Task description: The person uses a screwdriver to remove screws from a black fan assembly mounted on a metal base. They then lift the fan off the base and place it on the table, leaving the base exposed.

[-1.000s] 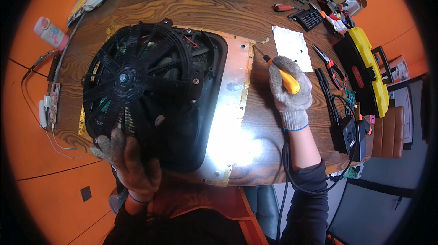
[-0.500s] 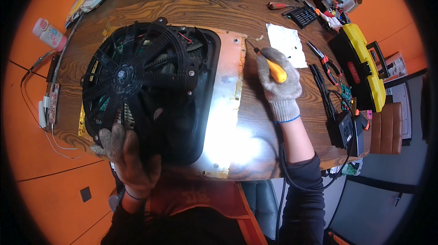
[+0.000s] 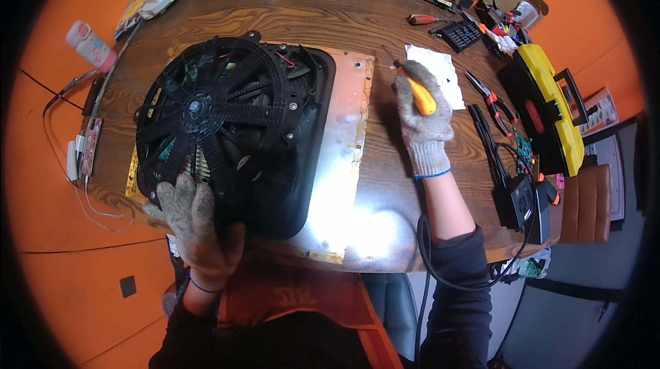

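Note:
A black fan (image 3: 195,109) with radial ribs and a round hub sits in a black housing (image 3: 285,204) on the left half of the table, with a metal plate (image 3: 344,135) beneath. My gloved left hand (image 3: 192,221) rests at the fan's near edge, fingers stretched out on its ribs and thumb apart. To the plate's right, my gloved right hand (image 3: 423,111) is closed around a yellow-handled tool (image 3: 422,99). Its dark front end points away from me to the left; the tip is hard to make out. Under this hand's far side lies a white paper (image 3: 445,75).
Right of my right hand lie pliers (image 3: 491,101), a black power adapter (image 3: 514,203) with cables and a yellow-black toolbox (image 3: 543,108). Farther back are a red-handled screwdriver (image 3: 423,20) and a black tray (image 3: 460,36). A bottle (image 3: 93,47) stands far left. A cable (image 3: 425,249) loops past my right forearm.
My right hand has moved slightly away from the plate and farther over the paper, with the tool turned more upright. My left hand stays at the fan's near edge. The whole view has shifted a little.

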A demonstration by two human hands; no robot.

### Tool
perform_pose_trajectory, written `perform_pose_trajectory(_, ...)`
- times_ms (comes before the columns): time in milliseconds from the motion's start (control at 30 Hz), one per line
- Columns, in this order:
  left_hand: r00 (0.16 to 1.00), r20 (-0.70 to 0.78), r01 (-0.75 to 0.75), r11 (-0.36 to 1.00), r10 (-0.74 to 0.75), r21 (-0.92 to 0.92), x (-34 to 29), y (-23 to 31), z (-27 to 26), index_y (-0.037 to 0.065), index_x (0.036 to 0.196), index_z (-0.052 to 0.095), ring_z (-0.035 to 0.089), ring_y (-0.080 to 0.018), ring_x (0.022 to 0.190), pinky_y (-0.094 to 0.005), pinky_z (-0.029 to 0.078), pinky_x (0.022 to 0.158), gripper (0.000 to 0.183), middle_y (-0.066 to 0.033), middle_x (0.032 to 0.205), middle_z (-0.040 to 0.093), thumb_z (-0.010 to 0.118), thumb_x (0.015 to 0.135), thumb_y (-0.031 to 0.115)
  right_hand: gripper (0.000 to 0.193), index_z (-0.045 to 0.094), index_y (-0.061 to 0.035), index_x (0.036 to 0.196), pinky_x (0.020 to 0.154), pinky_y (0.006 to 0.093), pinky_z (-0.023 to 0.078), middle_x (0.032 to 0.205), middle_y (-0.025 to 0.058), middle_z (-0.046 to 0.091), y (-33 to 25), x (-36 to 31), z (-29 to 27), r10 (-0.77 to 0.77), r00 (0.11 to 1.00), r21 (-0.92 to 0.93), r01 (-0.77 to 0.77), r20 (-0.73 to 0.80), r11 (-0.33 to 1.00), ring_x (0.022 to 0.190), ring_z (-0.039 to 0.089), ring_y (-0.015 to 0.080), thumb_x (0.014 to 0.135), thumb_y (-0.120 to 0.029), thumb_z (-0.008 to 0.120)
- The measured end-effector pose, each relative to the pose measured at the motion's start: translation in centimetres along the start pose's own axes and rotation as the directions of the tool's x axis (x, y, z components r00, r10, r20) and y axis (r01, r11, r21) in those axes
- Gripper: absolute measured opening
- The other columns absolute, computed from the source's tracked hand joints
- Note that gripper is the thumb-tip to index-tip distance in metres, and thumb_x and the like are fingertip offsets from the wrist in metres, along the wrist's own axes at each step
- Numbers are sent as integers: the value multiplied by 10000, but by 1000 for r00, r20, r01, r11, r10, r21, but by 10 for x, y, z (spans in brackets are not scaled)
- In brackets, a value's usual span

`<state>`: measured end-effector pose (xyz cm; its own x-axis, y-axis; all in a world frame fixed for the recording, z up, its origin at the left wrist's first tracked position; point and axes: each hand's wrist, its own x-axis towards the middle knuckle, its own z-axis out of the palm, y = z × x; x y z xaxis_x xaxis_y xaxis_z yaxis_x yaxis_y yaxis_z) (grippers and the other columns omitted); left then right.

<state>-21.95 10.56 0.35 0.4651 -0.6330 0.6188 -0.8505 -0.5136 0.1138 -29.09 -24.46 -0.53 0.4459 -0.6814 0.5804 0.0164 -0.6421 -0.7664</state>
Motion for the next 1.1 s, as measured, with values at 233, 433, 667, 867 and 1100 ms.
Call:
perform_pose_trajectory(233,1000,1,18,999,-18,34,0,2,0,-6,1410,408,260,-470,1391,-585,140,1129,605,-253,1459,381,488,940,366,226,684,-43,1015,817,317,534,969,114,705,0,-2,-7,53,995,-15,-52,80,999,884,685,230,835,-175,725)
perform_pose_trajectory(433,1000,-11,-20,1000,20,17,2,0,-1,-11,1400,420,279,-470,1383,-576,165,1127,601,-258,1444,399,495,937,366,224,687,-59,1005,798,312,539,972,116,707,-10,-1,-7,6,989,-154,17,151,988,877,687,238,832,-195,729)
perform_pose_trajectory(667,1000,3,-29,1000,29,-12,3,-1,-3,-10,1402,413,300,-468,1371,-563,186,1124,599,-258,1442,399,496,940,362,393,664,-104,1121,865,388,523,1036,120,698,-10,-6,4,-14,950,-353,130,313,926,955,674,287,890,-420,626)
perform_pose_trajectory(867,1000,-1,-18,1000,18,0,2,-1,-2,3,1404,419,291,-462,1379,-564,185,1124,598,-249,1449,395,487,942,378,380,663,-105,1120,841,378,536,1024,104,703,-9,-4,5,-97,966,-320,173,241,931,935,679,298,877,-398,647)
perform_pose_trajectory(1100,1000,-25,-5,1000,4,-11,1,-1,1,18,1402,423,299,-455,1377,-578,170,1126,597,-245,1448,395,466,956,413,275,665,-33,1094,853,310,528,1039,123,702,-8,-5,-3,-108,978,-286,156,177,945,955,683,215,846,-141,712)
